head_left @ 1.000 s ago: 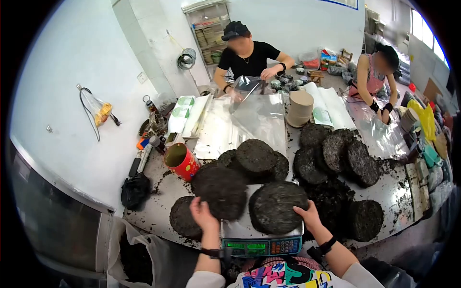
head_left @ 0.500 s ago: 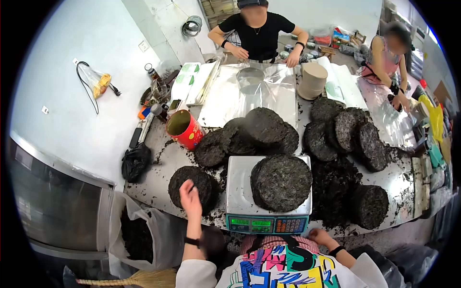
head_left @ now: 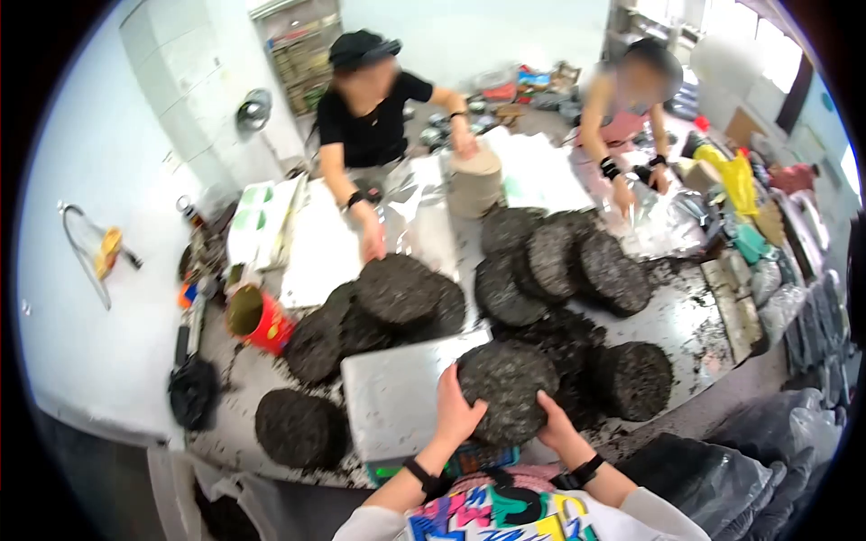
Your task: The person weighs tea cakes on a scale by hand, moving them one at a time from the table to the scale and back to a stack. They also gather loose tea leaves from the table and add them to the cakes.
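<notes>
Between my two hands is a dark round cake of pressed leaves, held by its sides above the front right of the scale. My left hand is closed against its left edge, thumb low on the near face. On the opposite edge, my right hand grips it with the thumb showing. Part of the scale's panel is hidden under the cake and my arms. Another dark cake lies left of the scale, and a thick one stands to the right beside loose dark leaves.
Behind the scale, several dark cakes are piled, with more to their right. A red can stands at left. Across the table, a person in black touches a beige cylinder; another person handles clear plastic.
Both my hands have come onto the cake that sat on the scale, and it has shifted toward me. My view has turned right. The person in black now reaches over the table.
</notes>
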Demonstrator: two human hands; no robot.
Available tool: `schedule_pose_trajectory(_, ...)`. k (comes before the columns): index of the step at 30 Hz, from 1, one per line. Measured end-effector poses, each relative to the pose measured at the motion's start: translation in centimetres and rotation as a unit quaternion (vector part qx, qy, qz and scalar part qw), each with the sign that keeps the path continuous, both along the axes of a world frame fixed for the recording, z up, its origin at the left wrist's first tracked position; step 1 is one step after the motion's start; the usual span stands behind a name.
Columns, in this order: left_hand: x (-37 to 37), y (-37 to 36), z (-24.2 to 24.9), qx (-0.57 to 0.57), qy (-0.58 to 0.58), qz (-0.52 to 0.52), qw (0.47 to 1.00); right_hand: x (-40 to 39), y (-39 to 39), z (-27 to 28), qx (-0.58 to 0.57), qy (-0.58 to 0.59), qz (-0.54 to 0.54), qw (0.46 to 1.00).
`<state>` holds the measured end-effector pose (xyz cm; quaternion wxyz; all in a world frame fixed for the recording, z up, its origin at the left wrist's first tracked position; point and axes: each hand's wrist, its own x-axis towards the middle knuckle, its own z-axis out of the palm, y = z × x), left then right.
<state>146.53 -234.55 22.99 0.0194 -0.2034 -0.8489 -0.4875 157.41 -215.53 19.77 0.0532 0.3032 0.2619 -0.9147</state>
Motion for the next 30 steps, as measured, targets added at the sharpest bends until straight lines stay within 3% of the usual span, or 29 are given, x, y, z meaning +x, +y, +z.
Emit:
schedule_pose_trajectory(4, -0.8, -1.9, 1.1, -0.003, -0.084, 0.026, 0.996, -2.5, -0.7, 4.0, 0.29, -0.05, 0.091, 0.951)
schedule_pose_trajectory(6, -1.2, -4.4, 1.4, 0.008, -0.121, 0.093, 0.988, -4.2, -1.6, 4.5, 0.37, 0.021, 0.139, 0.918)
schedule_pose_trajectory(8, -1.0, -7.4, 1.6, 0.01, -0.119, 0.131, 0.984, -6.6, 0.4, 0.7, 0.466, 0.11, 0.121, 0.87)
schedule_pose_trajectory(10, -0.2, -9.9, 0.2, 0.136, -0.133, 0.166, 0.968, -8.3, 4.9, 0.0, 0.68, 0.06, 0.157, 0.713)
schedule_pose_trajectory(12, 0.9, -11.6, 2.5, 0.049, -0.065, 0.206, 0.975, -8.6, 8.3, -2.2, 0.814, -0.044, 0.16, 0.557)
schedule_pose_trajectory(14, 1.6, -13.4, 2.8, 0.084, -0.077, 0.25, 0.961, -8.0, 9.0, -3.1, 0.847, -0.085, 0.113, 0.512)
schedule_pose_trajectory(16, 2.1, -14.7, 2.4, 0.167, -0.097, 0.31, 0.931, -7.4, 10.5, -6.0, 0.832, -0.03, 0.163, 0.529)
schedule_pose_trajectory(20, 3.1, -17.8, 2.3, 0.153, -0.072, 0.329, 0.929, -6.6, 13.1, -6.0, 0.834, 0.045, 0.098, 0.542)
schedule_pose_trajectory(22, 2.9, -18.9, 2.8, 0.184, -0.068, 0.348, 0.917, -6.1, 15.2, -5.5, 0.749, 0.003, 0.135, 0.649)
schedule_pose_trajectory(24, 2.5, -20.0, 3.1, 0.196, -0.061, 0.356, 0.911, -5.9, 15.9, -3.6, 0.69, -0.004, 0.039, 0.722)
schedule_pose_trajectory(25, 2.2, -20.1, 3.1, 0.206, -0.058, 0.356, 0.909, -6.4, 13.4, 2.1, 0.533, -0.037, 0.011, 0.845)
schedule_pose_trajectory(29, 0.8, -17.2, 2.7, 0.267, -0.099, 0.234, 0.93, -7.6, 6.3, 8.7, 0.598, 0.136, 0.123, 0.78)
schedule_pose_trajectory(30, 0.5, -15.9, 2.4, 0.201, -0.093, 0.199, 0.955, -8.1, 3.7, 10.3, 0.62, 0.165, 0.165, 0.749)
